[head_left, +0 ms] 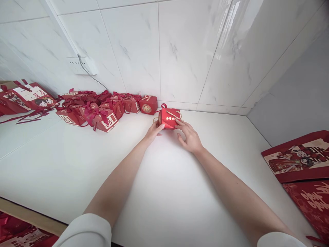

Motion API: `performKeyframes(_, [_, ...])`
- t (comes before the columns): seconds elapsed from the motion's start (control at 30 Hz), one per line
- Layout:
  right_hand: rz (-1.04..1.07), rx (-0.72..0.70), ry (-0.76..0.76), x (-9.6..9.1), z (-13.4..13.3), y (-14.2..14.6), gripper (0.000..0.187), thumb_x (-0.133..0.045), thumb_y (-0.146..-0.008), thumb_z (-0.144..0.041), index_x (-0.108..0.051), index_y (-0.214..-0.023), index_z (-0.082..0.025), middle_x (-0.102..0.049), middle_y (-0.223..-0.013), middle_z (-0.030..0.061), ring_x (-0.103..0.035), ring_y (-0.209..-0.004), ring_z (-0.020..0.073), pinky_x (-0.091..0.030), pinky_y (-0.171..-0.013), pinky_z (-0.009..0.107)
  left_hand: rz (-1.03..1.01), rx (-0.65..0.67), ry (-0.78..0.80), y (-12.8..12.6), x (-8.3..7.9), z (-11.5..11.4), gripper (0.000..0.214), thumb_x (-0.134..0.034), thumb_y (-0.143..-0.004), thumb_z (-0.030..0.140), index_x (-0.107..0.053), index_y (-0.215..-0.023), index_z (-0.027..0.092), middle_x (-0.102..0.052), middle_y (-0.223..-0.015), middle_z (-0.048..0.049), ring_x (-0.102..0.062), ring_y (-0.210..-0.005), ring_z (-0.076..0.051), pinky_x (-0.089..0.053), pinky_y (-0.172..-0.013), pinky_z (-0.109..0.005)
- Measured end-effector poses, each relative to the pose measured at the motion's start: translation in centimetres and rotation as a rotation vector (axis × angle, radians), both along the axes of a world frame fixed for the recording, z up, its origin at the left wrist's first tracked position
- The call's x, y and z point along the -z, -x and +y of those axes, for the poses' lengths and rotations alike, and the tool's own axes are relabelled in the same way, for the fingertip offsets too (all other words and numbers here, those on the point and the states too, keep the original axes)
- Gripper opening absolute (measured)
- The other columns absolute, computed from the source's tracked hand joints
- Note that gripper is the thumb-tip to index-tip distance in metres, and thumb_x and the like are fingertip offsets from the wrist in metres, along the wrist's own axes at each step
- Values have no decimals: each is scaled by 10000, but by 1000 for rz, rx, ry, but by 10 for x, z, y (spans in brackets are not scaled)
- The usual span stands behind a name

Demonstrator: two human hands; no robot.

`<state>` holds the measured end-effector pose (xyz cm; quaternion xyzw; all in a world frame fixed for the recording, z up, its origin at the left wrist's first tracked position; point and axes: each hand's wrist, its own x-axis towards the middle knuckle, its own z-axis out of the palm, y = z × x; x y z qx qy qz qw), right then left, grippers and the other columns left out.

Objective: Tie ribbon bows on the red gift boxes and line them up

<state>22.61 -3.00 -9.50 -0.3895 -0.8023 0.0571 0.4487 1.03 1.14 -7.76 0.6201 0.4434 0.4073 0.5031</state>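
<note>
A small red gift box (168, 116) with gold characters and a twisted gold cord handle sits near the back of the white tabletop, between my hands. My left hand (153, 132) grips its left front edge, thumb on the front and the other fingers partly hidden. From the right, my right hand (189, 136) holds the box with its fingertips on the right side by the cord; its thumb hangs below, apart from the box. Just left and behind stands another red box (148, 105) with a round gold emblem. A dark red ribbon loop (163, 105) shows behind the held box.
Several red boxes tied with ribbons (102, 118) are clustered on the left. Beyond them stand larger red gift bags (33, 96) and loose ribbons (34, 115). A tiled wall with a socket (81, 66) and grey cable (91, 73) closes the back. Red bags (300, 159) stand at right.
</note>
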Motion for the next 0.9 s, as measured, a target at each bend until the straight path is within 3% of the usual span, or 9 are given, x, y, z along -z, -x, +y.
performKeyframes(0.1, [149,52,35,2,2,-3,228,-436,-906,-317,-535,-1102,-255,-561,-1268,97,-511,-1191,275,-481,-935,480,13,73,-22,6,6,4,711,-725,-701,418,-445,-1326,225,-510,-1349,-128,-499,-1221,-295,-500,-907,-420])
performKeyframes(0.2, [366,156,61,4,5,-8,265,-474,-898,-392,-481,-1108,-231,-544,-1179,123,-572,-1046,250,-513,-849,424,37,126,-111,10,14,6,943,-829,-564,317,-366,-1382,242,-417,-1424,-142,-437,-1276,-328,-495,-908,-434])
performKeyframes(0.3, [510,182,135,7,10,-12,379,-471,-900,-456,-418,-1199,-229,-487,-1274,123,-532,-1128,242,-461,-947,434,127,165,-171,9,19,6,1013,-841,-543,310,-314,-1407,284,-357,-1461,-138,-386,-1309,-354,-510,-841,-423])
performKeyframes(0.5, [562,-134,554,11,18,-13,488,-441,-907,-540,-389,-1299,-254,-527,-1332,92,-508,-1216,225,-429,-1007,416,222,150,-217,6,22,6,1026,-841,-537,331,-293,-1403,277,-376,-1431,-167,-405,-1278,-357,-493,-812,-416])
performKeyframes(0.57, [546,-200,579,11,18,-14,509,-509,-868,-558,-424,-1272,-260,-539,-1328,78,-521,-1197,230,-435,-1000,413,239,152,-251,5,22,3,995,-829,-546,310,-304,-1391,265,-413,-1405,-164,-421,-1265,-348,-489,-820,-414])
performKeyframes(0.63, [582,-208,549,11,19,-16,472,-461,-873,-594,-483,-1201,-255,-569,-1283,71,-551,-1150,231,-444,-983,413,227,164,-298,2,21,1,945,-797,-574,275,-312,-1385,260,-433,-1394,-151,-431,-1263,-334,-484,-850,-417])
performKeyframes(0.77, [748,-78,509,14,26,-23,620,-111,-907,-655,-556,-877,-224,-643,-968,85,-636,-895,214,-497,-877,392,184,181,-269,-3,20,-1,771,-683,-649,193,-380,-1355,262,-494,-1359,-107,-527,-1174,-283,-479,-875,-381])
performKeyframes(0.9, [836,142,435,18,31,-26,556,-173,-888,-678,-499,-817,-234,-594,-950,78,-616,-843,197,-537,-742,342,184,111,-210,-1,24,6,677,-522,-675,99,-431,-1327,256,-590,-1249,-51,-564,-1109,-219,-459,-876,-341])
